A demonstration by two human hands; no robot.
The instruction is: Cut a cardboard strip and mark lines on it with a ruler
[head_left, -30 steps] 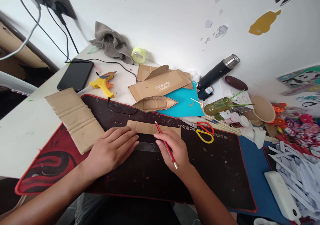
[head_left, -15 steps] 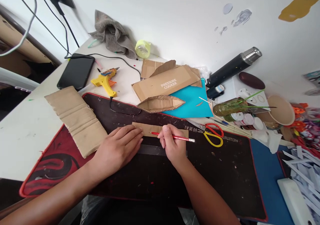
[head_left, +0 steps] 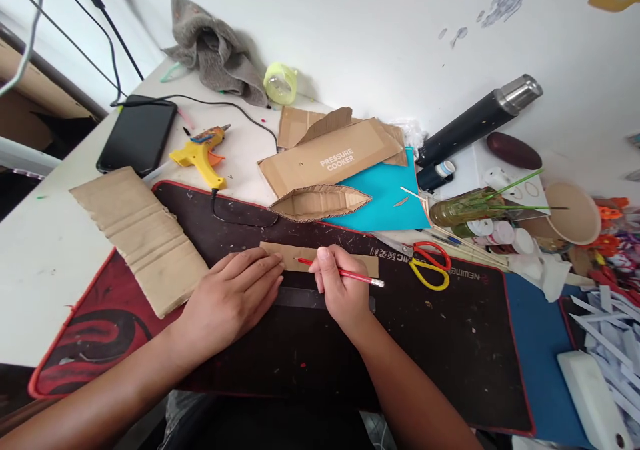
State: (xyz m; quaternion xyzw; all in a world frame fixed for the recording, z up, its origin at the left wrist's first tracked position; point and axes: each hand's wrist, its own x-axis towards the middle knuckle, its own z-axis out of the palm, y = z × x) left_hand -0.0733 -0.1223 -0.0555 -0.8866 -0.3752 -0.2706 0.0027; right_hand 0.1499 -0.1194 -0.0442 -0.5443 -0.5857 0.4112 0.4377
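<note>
My left hand (head_left: 240, 290) lies flat, fingers together and outstretched, over the left end of a narrow cardboard strip (head_left: 367, 265). In my right hand (head_left: 345, 287) is a red pencil (head_left: 361, 277) with a white eraser end. Its point rests on or just above the strip, right of my left fingertips. Below the strip, a dark see-through ruler-like bar (head_left: 303, 298) runs partly under both hands. Behind the strip stands a boat-shaped cardboard piece (head_left: 320, 203). A larger creased cardboard piece (head_left: 143, 237) lies left of my left hand.
Red-and-yellow scissors (head_left: 430, 267) lie to the right on the dark desk mat (head_left: 440, 357). A yellow glue gun (head_left: 200, 160), its cord trailing, sits back left near a phone (head_left: 137, 133). Behind are printed cardboard (head_left: 310, 163), a blue sheet (head_left: 385, 200) and a black flask (head_left: 470, 123).
The view has shifted slightly. The pencil slants a little more, its point at about the same place on the strip. My left hand stays on the strip.
</note>
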